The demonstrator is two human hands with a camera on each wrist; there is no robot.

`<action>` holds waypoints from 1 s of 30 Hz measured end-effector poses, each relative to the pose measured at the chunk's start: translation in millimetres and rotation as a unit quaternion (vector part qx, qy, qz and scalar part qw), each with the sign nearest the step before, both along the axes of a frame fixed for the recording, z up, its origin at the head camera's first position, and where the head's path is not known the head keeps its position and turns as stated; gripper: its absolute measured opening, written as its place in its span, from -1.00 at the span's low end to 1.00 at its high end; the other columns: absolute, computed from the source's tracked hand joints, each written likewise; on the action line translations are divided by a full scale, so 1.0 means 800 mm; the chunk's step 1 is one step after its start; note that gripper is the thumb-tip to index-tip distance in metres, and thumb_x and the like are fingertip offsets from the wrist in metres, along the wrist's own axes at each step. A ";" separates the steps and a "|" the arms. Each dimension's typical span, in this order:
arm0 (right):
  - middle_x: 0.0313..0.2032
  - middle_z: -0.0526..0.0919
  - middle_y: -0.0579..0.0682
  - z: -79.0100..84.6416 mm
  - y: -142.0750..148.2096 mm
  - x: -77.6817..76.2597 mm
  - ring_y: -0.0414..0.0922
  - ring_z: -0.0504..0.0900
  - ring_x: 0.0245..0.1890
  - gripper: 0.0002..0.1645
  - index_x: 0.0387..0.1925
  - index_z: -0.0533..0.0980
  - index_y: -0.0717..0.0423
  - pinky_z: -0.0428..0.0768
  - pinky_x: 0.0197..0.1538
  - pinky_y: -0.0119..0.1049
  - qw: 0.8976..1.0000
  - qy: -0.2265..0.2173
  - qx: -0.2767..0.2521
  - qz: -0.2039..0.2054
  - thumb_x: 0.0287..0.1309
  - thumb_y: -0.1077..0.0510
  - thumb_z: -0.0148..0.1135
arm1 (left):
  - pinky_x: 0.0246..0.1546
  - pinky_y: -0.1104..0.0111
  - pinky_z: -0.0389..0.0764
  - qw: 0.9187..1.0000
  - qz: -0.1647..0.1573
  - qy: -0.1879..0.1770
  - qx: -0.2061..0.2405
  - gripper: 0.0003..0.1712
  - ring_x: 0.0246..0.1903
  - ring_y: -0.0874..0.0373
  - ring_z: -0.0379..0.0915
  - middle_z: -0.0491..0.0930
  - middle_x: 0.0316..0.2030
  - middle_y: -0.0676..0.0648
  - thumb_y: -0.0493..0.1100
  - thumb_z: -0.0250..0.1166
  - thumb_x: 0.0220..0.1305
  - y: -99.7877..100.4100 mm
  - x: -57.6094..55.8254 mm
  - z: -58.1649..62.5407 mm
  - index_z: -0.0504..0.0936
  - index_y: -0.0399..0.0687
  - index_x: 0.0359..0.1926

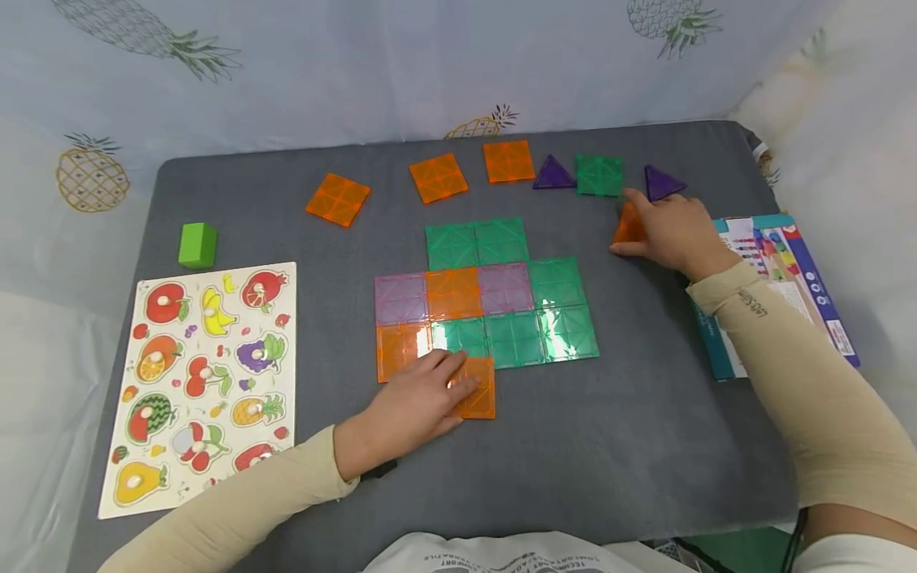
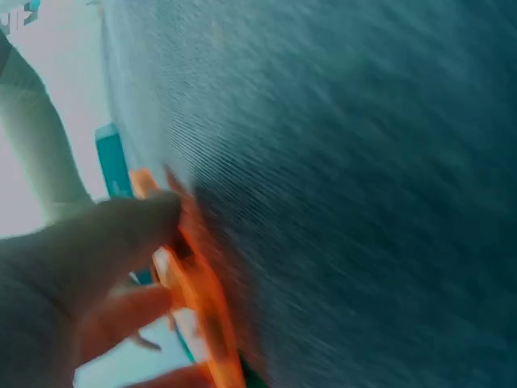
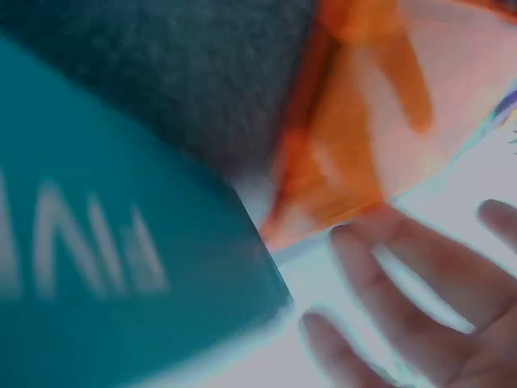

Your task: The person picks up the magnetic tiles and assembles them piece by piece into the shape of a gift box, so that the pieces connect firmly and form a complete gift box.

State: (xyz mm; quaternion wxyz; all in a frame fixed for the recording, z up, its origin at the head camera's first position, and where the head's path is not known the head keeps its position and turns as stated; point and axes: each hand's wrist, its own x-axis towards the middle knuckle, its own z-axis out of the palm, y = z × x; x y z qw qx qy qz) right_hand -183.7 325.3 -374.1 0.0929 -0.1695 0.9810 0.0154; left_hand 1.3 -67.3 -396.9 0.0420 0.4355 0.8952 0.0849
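Observation:
Thumb and fingers of my left hand [image 1: 407,407] pinch an orange magnetic tile [image 1: 481,388] at the front edge of a flat patch of joined square tiles. The left wrist view shows this tile [image 2: 208,311] edge-on between thumb and fingers. Farther right, my right hand [image 1: 677,227] grips another orange tile [image 1: 630,225], which looks tilted and is partly covered by the fingers. The patch has green tiles [image 1: 514,336], purple tiles [image 1: 401,300] and orange ones [image 1: 454,293] lying edge to edge.
Loose orange tiles [image 1: 438,177], a green tile [image 1: 599,175] and purple triangles [image 1: 555,173] lie along the back. A fruit puzzle board [image 1: 172,390] and green block [image 1: 197,245] are at left. Under the right forearm lies a printed box [image 1: 824,278].

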 end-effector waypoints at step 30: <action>0.02 0.60 0.16 -0.031 -0.185 0.241 0.06 0.56 0.00 -0.21 0.09 0.55 0.14 0.56 0.09 -0.13 0.939 0.117 -0.048 0.321 -0.06 -0.30 0.35 | 0.26 -0.06 0.34 0.997 0.063 -0.033 -0.017 -0.42 0.38 -0.22 0.12 0.29 0.36 -0.23 0.16 0.37 0.13 0.011 0.035 -0.010 0.61 0.07 0.15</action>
